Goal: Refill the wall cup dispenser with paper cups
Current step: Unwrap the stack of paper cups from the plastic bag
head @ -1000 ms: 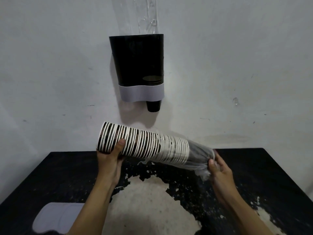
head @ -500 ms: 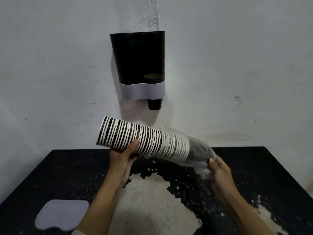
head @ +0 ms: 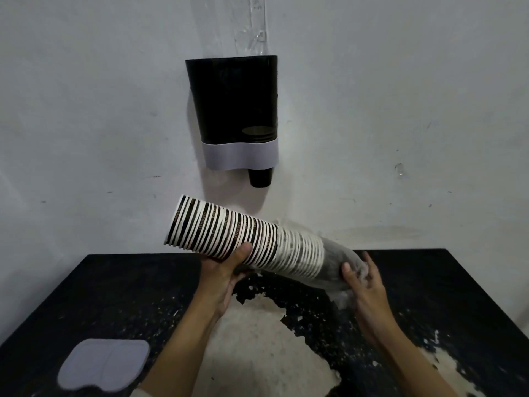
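A long stack of black paper cups with white rims (head: 229,233) lies nearly level in front of me, its open end to the left. A clear plastic sleeve (head: 335,265) still covers its right end. My left hand (head: 226,270) grips the stack from below near its middle. My right hand (head: 362,279) holds the sleeve at the stack's closed end. On the wall above hangs the dispenser (head: 233,110), dark with a grey band, its top open. One black cup (head: 259,177) pokes out of its bottom.
A black table (head: 114,296) with worn white patches stands against the white wall. A grey lid-shaped piece (head: 104,365) lies at its front left. Clear tape (head: 252,27) runs up the wall above the dispenser.
My left hand has slid right along the stack, from near the open end towards the middle. More of the stack stands bare of the sleeve, and the stack sits a little higher.
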